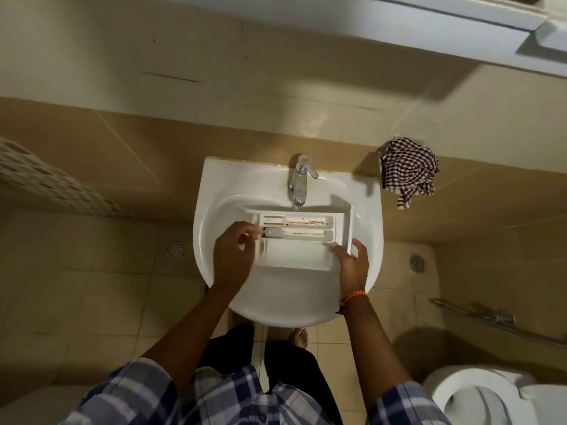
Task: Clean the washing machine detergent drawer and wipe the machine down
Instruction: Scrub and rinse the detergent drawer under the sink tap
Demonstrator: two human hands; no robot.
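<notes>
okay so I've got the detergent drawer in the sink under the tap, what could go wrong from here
1. The detergent drawer spans the basin of the sink and only your right hand steadies its end; hard scrubbing could tip it.
2. Brown residue sits in the narrow upper channels, easy to miss.
3. The tap points at the drawer's far edge, so water may splash out.

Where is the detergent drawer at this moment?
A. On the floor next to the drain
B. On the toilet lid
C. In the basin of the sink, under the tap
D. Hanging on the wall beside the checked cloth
C: the detergent drawer lies inside the white sink, right below the tap, with the left hand and the right hand on its two ends.
</notes>
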